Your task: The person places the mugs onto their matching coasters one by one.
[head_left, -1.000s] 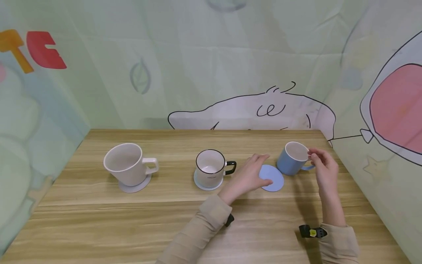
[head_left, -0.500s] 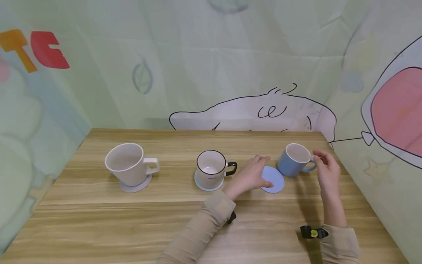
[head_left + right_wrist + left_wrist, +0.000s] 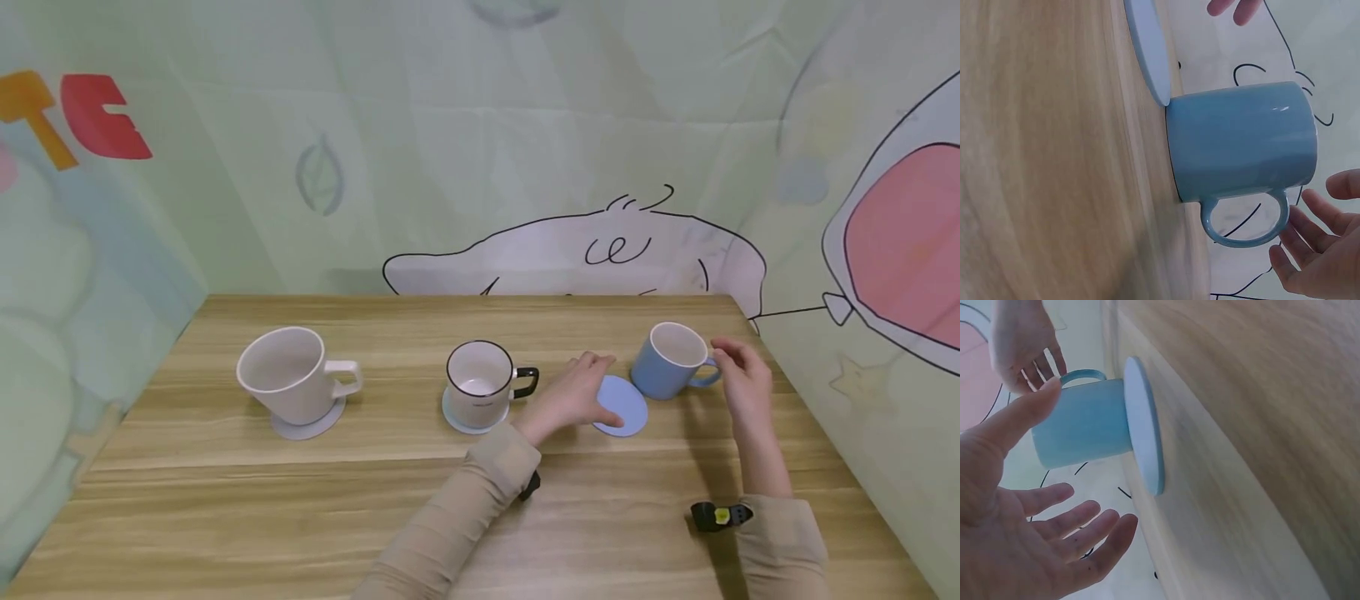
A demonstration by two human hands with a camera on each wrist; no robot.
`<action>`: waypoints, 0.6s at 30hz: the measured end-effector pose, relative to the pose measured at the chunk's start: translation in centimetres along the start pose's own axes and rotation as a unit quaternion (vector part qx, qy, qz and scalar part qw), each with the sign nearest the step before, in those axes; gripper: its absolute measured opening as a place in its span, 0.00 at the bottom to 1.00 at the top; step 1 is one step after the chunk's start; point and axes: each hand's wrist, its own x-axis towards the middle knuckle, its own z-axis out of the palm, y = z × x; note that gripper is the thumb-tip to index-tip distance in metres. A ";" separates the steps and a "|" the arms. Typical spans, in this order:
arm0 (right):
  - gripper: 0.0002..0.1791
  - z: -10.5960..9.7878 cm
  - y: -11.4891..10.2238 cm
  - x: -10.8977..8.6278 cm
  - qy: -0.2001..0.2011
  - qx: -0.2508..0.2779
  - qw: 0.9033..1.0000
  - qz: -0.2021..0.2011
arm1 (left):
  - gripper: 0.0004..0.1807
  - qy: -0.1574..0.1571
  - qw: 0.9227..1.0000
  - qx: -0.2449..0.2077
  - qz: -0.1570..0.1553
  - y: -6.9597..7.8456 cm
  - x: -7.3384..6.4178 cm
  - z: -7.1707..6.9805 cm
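A blue mug with a white inside stands upright on the table, just right of a round blue coaster. In the right wrist view the coaster's edge meets the base of the mug. My right hand is beside the mug's handle, fingers loosely spread and fingertips right at it, gripping nothing. On the other side, my left hand hovers at the coaster's left edge, its thumb overlapping the coaster in the head view. The left wrist view shows its fingers relaxed and holding nothing.
A white mug with black rim and black handle stands on a pale blue coaster, close left of my left hand. Further left, a wide white mug rests on a grey coaster. A printed cloth hangs behind the wooden table.
My right hand has drawn slightly right, away from the blue mug's rim and handle. The left hand has shifted very slightly right; mugs and coasters stay in place.
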 end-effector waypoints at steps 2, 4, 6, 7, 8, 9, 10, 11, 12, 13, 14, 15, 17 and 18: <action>0.18 0.1 0.1 0.2 -0.005 0.008 1.000 0.006 | 0.52 -0.006 1.000 0.002 0.000 -0.1 0.1 0.1; 0.17 0.1 0.2 0.3 -0.008 0.014 1.000 0.009 | 0.52 -0.012 1.000 0.006 0.001 -0.2 0.3 0.1; 0.17 0.1 0.4 0.4 -0.012 0.019 1.000 0.006 | 0.52 -0.014 1.000 0.013 0.001 -0.3 0.4 0.1; 0.18 0.1 0.5 0.5 -0.016 0.019 1.000 0.004 | 0.52 -0.014 1.000 0.017 0.000 -0.3 0.5 0.1; 0.19 0.1 0.6 0.6 -0.018 0.017 1.000 0.003 | 0.52 -0.015 1.000 0.022 0.000 -0.3 0.6 0.1; 0.19 0.1 0.6 0.6 -0.021 0.015 1.000 0.002 | 0.52 -0.015 1.000 0.027 0.000 -0.3 0.7 0.1; 0.20 0.1 0.7 0.7 -0.022 0.014 1.000 0.001 | 0.52 -0.015 0.999 0.032 0.000 -0.3 0.8 0.1; 0.21 0.1 0.7 0.7 -0.026 0.010 1.000 0.003 | 0.52 -0.015 0.999 0.037 0.000 -0.3 0.8 0.1; 0.22 0.1 0.7 0.8 -0.028 0.006 1.000 0.004 | 0.52 -0.016 0.999 0.040 0.000 -0.3 0.9 0.1; 0.23 0.1 0.7 0.8 -0.030 0.002 1.000 0.007 | 0.51 -0.017 0.999 0.043 -0.001 -0.3 0.9 0.2; 0.23 0.2 0.7 0.9 -0.032 -0.001 0.999 0.009 | 0.51 -0.019 0.999 0.046 -0.002 -0.3 1.0 0.2; 0.23 0.2 0.7 0.9 -0.034 -0.002 0.999 0.010 | 0.51 -0.021 0.999 0.050 -0.003 -0.3 1.0 0.2; 0.24 0.2 0.6 0.9 -0.036 -0.007 0.999 0.012 | 0.51 -0.025 0.998 0.058 -0.004 -0.3 1.0 0.3; 0.24 0.3 0.6 1.0 -0.036 -0.007 0.999 0.011 | 0.51 -0.028 0.998 0.064 -0.005 -0.3 1.0 0.3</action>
